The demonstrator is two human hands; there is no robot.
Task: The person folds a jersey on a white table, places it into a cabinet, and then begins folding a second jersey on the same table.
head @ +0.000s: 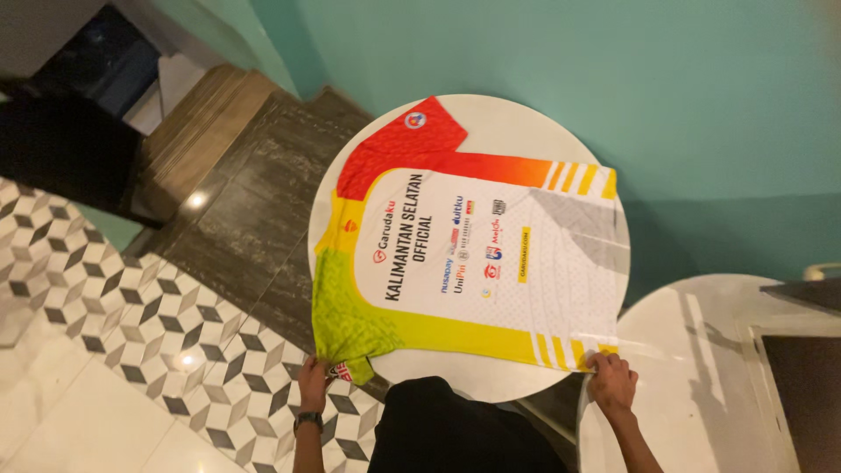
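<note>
A sports jersey (473, 263) lies spread flat over a round white table (499, 118). It is white in the middle with printed logos, red on the far sleeve and green-yellow on the near sleeve. My left hand (313, 383) pinches the green sleeve end hanging over the table's near-left edge. My right hand (611, 381) grips the jersey's yellow-striped hem corner at the near-right edge. A dark watch band sits on my left wrist.
A second round white table (692, 350) stands to the right, carrying a dark flat object (802, 385). A teal wall (613, 70) runs behind. Patterned tile floor (149, 324) and dark stone steps (254, 201) lie to the left.
</note>
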